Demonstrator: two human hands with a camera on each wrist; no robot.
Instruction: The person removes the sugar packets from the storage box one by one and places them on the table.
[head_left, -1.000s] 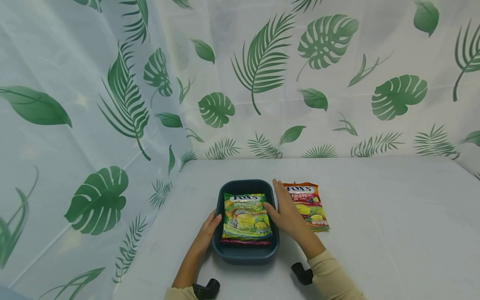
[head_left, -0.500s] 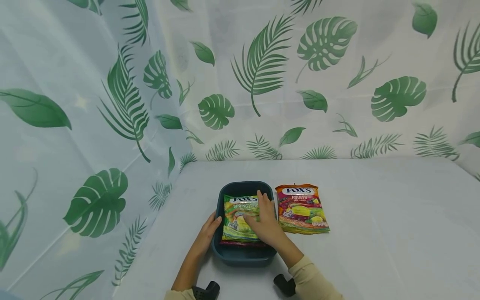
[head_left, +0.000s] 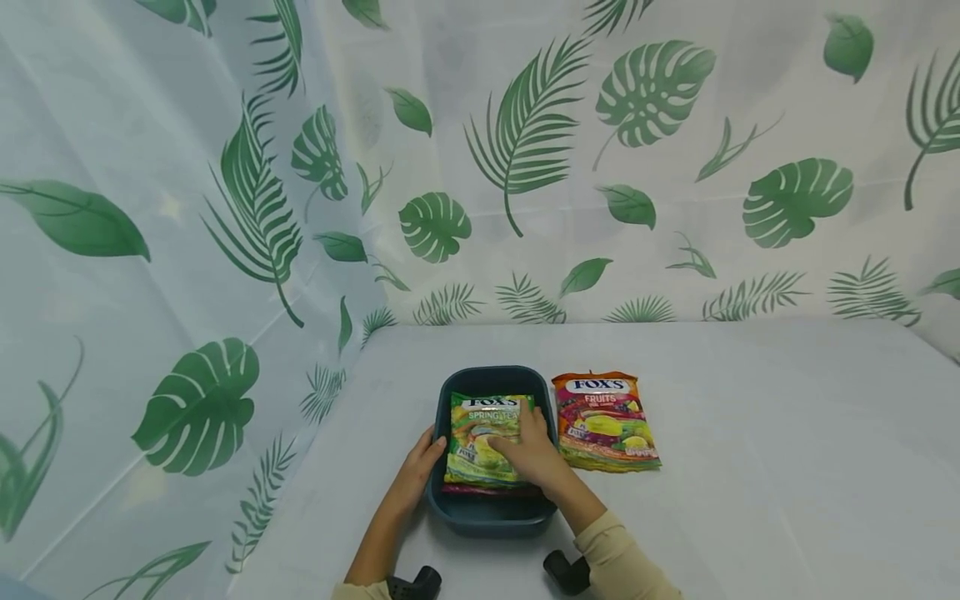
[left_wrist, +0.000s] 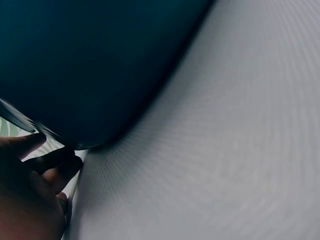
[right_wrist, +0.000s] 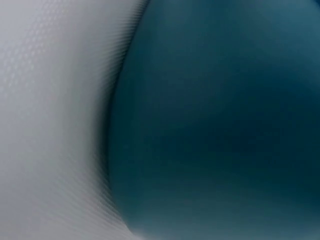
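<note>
Left hand (head_left: pixel 417 473) holds the tub (head_left: pixel 492 526); right hand (head_left: pixel 537 454), spread wide, has moved from its rim onto the green bag (head_left: pixel 474 446), centring work there.

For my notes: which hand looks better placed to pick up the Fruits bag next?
Probably the right hand: it is over the Spring Tea bag in the tub, and the Fruits bag lies beyond the tub's right side. The left hand touches the tub's left side, farther away.
</note>
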